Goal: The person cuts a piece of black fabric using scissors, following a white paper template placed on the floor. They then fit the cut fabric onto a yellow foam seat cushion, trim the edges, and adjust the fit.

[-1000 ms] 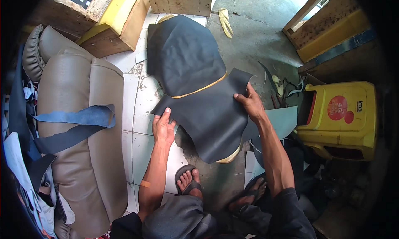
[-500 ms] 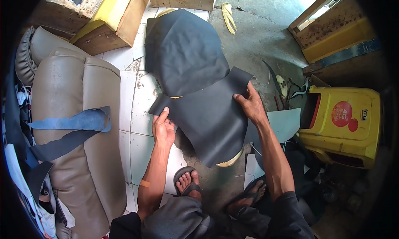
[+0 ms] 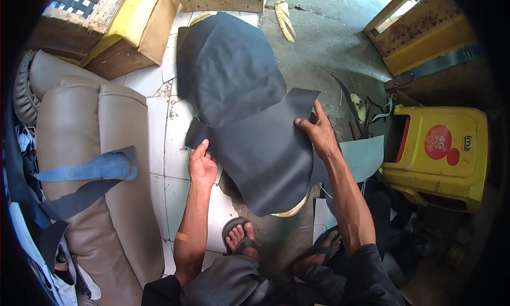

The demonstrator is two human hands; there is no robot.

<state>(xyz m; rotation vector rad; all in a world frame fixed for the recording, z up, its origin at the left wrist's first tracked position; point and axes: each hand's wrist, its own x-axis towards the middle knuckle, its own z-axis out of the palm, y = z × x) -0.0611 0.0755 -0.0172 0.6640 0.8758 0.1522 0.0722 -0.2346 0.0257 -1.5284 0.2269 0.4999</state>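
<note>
Black vinyl cover (image 3: pixel 249 130) spread over a seat form on the floor (image 3: pixel 329 45), lying between both hands, lower edge near the feet. Left hand (image 3: pixel 203 165) flat and fingers together, pressing the left flap edge against the tiles. Right hand (image 3: pixel 319 130) spread, fingers on top of the right flap, thumb at its border; no pinch grip evident. Yellow foam (image 3: pixel 291 209) exposed under the lower tip. Risks noted: cover liable to slide or wrinkle if pressure uneven; flap could drag over gritty concrete and scuff. Scrap strips (image 3: pixel 366 106) just beside right flap. Brown sofa cushion (image 3: pixel 90 162) and yellow box (image 3: pixel 441 152) near.
</note>
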